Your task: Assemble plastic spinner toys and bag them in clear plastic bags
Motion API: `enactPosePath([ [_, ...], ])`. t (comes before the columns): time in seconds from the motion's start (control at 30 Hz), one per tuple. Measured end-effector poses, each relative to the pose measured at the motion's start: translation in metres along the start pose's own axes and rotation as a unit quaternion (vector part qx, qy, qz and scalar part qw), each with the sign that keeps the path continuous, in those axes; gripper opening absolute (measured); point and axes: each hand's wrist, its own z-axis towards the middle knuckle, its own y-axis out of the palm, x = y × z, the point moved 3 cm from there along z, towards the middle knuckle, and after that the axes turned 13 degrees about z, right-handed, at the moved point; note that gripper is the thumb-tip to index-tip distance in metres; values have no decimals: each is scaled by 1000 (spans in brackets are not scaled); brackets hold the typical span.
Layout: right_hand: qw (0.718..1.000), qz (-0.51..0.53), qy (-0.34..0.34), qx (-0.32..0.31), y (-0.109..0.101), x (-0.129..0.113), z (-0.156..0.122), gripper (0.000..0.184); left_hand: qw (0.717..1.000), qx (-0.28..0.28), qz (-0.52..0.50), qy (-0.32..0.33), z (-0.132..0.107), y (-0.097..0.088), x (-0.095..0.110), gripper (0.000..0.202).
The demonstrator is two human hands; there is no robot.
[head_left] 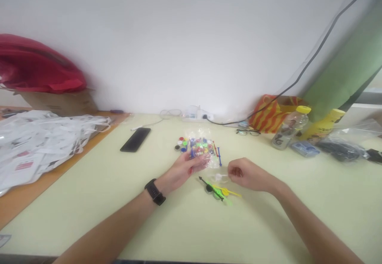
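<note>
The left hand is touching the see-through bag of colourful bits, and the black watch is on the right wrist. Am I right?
Almost! The head view shows the black watch on the left wrist. The left hand is touching the see-through bag.

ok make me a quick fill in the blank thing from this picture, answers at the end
The hand touching the clear plastic bag of small coloured pieces is the person's ____ one.
The smartwatch is ____ in colour.
The bottle marked G has a ____ cap.

Missing words: left; black; yellow
</note>
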Motion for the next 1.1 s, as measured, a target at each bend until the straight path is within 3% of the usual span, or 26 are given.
enactPosePath([
  [0.1,999,13,-11,46,-22,0,-5,11,1000,-1,-8,-4,0,0,1,42],
  [0.2,989,32,-47,134,-54,-9,-11,17,1000,-12,-6,-8,-2,1,3,43],
  [0.33,939,104,-130,301,-91,-40,-9,23,999,-34,22,-15,-5,5,5,46],
  [0.4,911,147,-178,341,-98,-57,1,22,998,-49,41,-18,-7,7,6,47],
  [0.53,882,197,-245,351,-96,-81,31,21,996,-67,55,-22,-8,9,3,50],
  [0.73,877,208,-264,344,-92,-86,58,26,996,-51,66,7,-3,6,-3,44],
  [0.97,923,96,-194,319,-86,-85,66,23,995,-49,82,21,-5,7,-2,45],
  [1.1,928,92,-190,307,-77,-85,75,21,994,-60,89,30,-5,10,-1,48],
])
